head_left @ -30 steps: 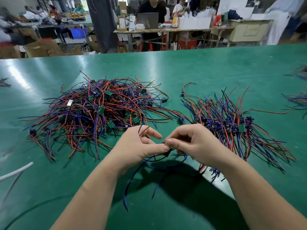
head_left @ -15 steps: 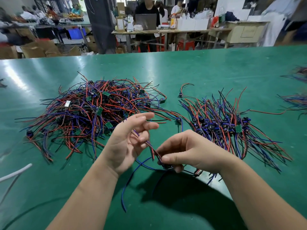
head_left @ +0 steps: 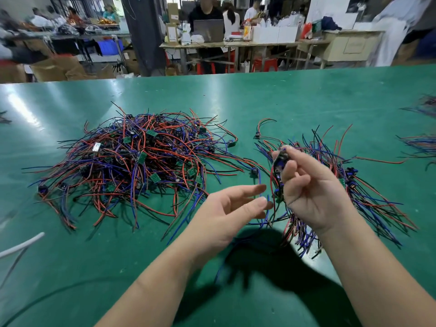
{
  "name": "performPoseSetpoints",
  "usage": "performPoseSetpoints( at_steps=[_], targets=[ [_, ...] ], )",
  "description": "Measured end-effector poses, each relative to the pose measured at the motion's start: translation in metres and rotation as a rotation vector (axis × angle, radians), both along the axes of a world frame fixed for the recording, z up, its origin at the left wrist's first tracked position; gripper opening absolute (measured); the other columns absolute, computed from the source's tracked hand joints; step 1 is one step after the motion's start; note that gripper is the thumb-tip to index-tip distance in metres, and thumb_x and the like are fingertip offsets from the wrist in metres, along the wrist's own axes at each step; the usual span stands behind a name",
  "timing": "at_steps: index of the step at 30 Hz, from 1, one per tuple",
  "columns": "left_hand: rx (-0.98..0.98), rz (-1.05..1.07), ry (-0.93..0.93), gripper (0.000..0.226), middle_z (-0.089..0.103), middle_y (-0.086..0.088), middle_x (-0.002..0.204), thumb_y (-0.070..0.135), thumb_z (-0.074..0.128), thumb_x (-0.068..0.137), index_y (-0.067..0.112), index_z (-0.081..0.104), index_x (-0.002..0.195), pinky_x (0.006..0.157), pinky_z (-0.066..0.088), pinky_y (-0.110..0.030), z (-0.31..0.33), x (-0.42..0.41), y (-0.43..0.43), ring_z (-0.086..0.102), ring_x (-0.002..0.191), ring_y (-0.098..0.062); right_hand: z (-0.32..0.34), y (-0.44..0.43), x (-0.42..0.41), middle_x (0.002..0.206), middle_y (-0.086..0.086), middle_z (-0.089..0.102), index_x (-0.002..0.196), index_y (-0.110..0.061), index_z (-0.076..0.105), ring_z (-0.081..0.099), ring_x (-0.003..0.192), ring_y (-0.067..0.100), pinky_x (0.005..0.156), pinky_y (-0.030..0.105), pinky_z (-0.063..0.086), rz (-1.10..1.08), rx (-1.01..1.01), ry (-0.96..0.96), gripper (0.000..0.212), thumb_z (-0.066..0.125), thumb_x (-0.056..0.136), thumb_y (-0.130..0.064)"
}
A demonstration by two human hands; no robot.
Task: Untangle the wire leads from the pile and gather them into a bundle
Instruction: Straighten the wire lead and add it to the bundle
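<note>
A tangled pile of red, blue and black wire leads with small green boards lies on the left of the green table. A sorted, roughly aligned bundle of leads lies on the right. My right hand is raised over the bundle's left side and pinches a small dark wire lead unit between thumb and fingers; its blue and red wires hang down below the hand. My left hand hovers just left of those hanging wires, fingers straight and spread, holding nothing.
The green table stretches far back. More wire groups lie at the right edge. A white cable lies at the near left. People and cluttered benches stand beyond the table.
My right hand has lifted up and to the right with the lead unit, drawing its wires free. My left hand has let go, opened and dropped slightly away.
</note>
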State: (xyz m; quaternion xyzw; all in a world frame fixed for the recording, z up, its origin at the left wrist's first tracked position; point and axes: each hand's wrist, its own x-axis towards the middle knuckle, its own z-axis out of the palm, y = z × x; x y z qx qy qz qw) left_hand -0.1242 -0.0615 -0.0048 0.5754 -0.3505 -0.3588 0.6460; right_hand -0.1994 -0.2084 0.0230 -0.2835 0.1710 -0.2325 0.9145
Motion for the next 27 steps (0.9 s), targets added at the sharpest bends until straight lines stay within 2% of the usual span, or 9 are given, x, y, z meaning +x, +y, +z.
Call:
performPoseSetpoints(
  at_steps=[3,4,7,10,14,16,18,23,27],
  targets=[
    [-0.010,0.058,-0.005,0.043,0.074,-0.004,0.100,0.039,0.061,0.070,0.019,0.070,0.107,0.071,0.047,-0.012,0.000,0.001,0.000,0.064,0.082,-0.006,-0.001,-0.003,-0.002,0.072,0.012,0.064,0.079,-0.001,0.063,0.061,0.041,0.006,0.034,0.010,0.041,0.046,0.207,-0.151,0.037,0.080,0.047,0.003],
    [0.000,0.083,0.009,0.041,0.074,-0.004,0.099,0.044,0.061,0.068,0.022,0.072,0.101,0.073,0.048,-0.016,-0.001,0.002,-0.001,0.064,0.083,-0.008,-0.001,-0.003,-0.002,0.071,0.012,0.062,0.077,0.000,0.063,0.060,0.040,0.006,0.033,0.010,0.041,0.053,0.203,-0.151,0.035,0.080,0.047,0.003],
    [0.003,0.123,0.171,0.047,0.075,-0.008,0.090,0.055,0.064,0.058,0.017,0.075,0.084,0.070,0.054,-0.025,0.000,0.003,-0.003,0.069,0.077,-0.016,-0.002,0.005,0.001,0.062,0.000,0.055,0.079,-0.011,0.057,0.052,0.035,0.001,0.028,0.007,0.032,0.081,-0.112,0.053,0.017,0.067,0.066,-0.012],
    [-0.012,0.123,0.246,0.040,0.074,-0.005,0.076,0.051,0.070,0.058,0.014,0.077,0.074,0.057,0.056,-0.025,-0.001,0.003,-0.003,0.067,0.060,-0.013,-0.012,0.017,0.007,0.057,0.000,0.060,0.081,-0.012,0.061,0.052,0.037,0.006,0.031,0.012,0.031,0.115,-0.527,0.222,0.012,0.067,0.072,-0.006],
    [0.057,0.183,0.206,0.020,0.070,-0.002,0.064,0.032,0.073,0.064,0.013,0.077,0.067,0.047,0.051,-0.021,-0.005,0.004,-0.002,0.055,0.044,-0.008,-0.024,0.022,0.011,0.057,0.002,0.061,0.085,-0.010,0.070,0.050,0.040,0.009,0.034,0.014,0.032,0.117,-0.730,0.261,0.010,0.066,0.081,-0.002],
    [0.106,0.175,0.187,0.019,0.070,-0.005,0.066,0.031,0.072,0.064,0.013,0.077,0.067,0.048,0.051,-0.022,-0.004,0.006,-0.002,0.055,0.044,-0.009,-0.027,0.019,0.011,0.059,0.003,0.061,0.077,-0.012,0.072,0.049,0.042,0.008,0.039,0.014,0.034,0.133,-0.744,0.274,0.005,0.070,0.073,-0.016],
    [0.170,0.093,0.155,0.018,0.070,-0.005,0.065,0.031,0.073,0.063,0.013,0.076,0.065,0.049,0.051,-0.022,-0.004,0.008,0.001,0.056,0.045,-0.009,-0.027,0.012,0.011,0.059,0.005,0.060,0.072,-0.009,0.071,0.047,0.044,0.007,0.041,0.014,0.035,0.093,-0.750,0.321,0.015,0.070,0.069,-0.023],
    [0.360,-0.198,0.053,0.017,0.070,-0.008,0.071,0.025,0.076,0.075,0.009,0.075,0.070,0.053,0.052,-0.021,-0.007,0.006,0.005,0.060,0.050,-0.011,-0.022,-0.017,0.006,0.052,-0.004,0.059,0.077,-0.003,0.066,0.049,0.041,0.003,0.038,0.011,0.038,-0.111,-0.586,0.390,0.013,0.063,0.087,-0.011],
    [0.432,-0.314,-0.024,0.018,0.068,-0.009,0.070,0.024,0.074,0.081,0.008,0.074,0.072,0.053,0.052,-0.021,-0.007,0.008,0.009,0.061,0.052,-0.012,-0.024,-0.025,0.006,0.064,0.003,0.061,0.082,-0.005,0.066,0.058,0.047,0.007,0.041,0.013,0.044,-0.293,-0.445,0.349,0.012,0.061,0.091,-0.011]
  ],
)
